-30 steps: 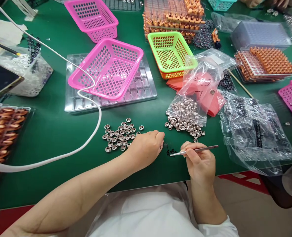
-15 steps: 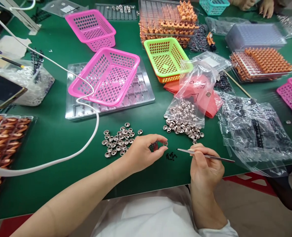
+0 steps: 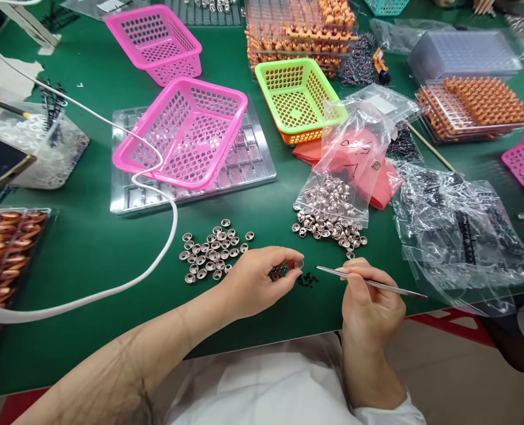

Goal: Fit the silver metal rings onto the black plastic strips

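My left hand pinches one small metal ring between thumb and forefinger, just above the green mat. My right hand grips thin metal tweezers, whose tip points left toward the ring. A few tiny black parts lie on the mat between my hands. A loose pile of metal rings lies left of my left hand. More rings spill from a clear bag behind the tweezers.
Two pink baskets and a green basket stand behind, the nearer pink one on a metal tray. A white cable curves across the left. Trays of orange parts and crumpled clear bags lie right.
My left hand rose off the mat with a ring pinched in its fingertips. My right hand turned the tweezers so the tip points left toward the ring.
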`<act>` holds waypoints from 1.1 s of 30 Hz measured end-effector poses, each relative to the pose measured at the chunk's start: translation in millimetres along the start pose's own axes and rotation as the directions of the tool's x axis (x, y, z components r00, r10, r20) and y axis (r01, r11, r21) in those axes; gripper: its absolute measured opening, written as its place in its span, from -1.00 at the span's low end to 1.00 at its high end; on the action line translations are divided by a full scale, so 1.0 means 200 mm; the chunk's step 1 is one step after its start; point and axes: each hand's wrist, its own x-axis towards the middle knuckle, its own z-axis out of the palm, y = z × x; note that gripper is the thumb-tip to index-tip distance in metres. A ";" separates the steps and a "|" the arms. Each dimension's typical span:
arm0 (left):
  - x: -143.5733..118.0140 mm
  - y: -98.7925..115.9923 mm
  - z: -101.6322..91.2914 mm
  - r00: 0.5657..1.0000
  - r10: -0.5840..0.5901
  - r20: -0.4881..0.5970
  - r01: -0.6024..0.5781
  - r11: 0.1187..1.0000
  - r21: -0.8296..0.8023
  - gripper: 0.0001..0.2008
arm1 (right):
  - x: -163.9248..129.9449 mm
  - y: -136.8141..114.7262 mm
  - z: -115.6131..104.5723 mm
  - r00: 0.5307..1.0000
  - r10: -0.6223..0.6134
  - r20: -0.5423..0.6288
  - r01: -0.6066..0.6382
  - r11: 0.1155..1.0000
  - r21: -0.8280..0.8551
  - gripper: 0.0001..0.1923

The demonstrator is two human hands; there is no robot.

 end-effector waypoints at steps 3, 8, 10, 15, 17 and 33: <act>0.00 0.00 0.00 1.000 -0.026 0.018 0.026 1.000 0.016 -0.84 | 0.00 0.01 0.00 1.000 -0.014 0.004 0.014 1.000 -0.014 -0.86; 0.00 0.00 0.00 0.998 -0.046 0.035 0.046 0.999 0.012 -0.85 | -0.01 0.02 0.00 0.999 -0.048 0.009 0.048 0.998 -0.043 -0.85; 0.00 0.00 0.00 0.998 -0.045 0.039 0.044 0.999 0.016 -0.85 | -0.01 0.02 0.01 0.998 -0.059 0.003 0.059 0.997 -0.057 -0.86; 0.00 0.01 -0.01 0.998 -0.029 0.056 0.028 0.999 0.019 -0.84 | -0.02 0.02 0.02 0.997 -0.077 0.005 0.077 0.991 -0.109 -0.87; 0.00 0.01 -0.01 0.998 -0.036 0.057 0.035 0.999 0.016 -0.84 | -0.02 0.02 0.02 0.997 -0.078 0.005 0.079 0.991 -0.106 -0.86; 0.00 0.01 -0.01 0.989 -0.119 0.091 0.119 0.993 0.004 -0.91 | -0.04 -0.02 0.01 0.976 -0.096 0.197 0.139 0.966 -0.217 -0.76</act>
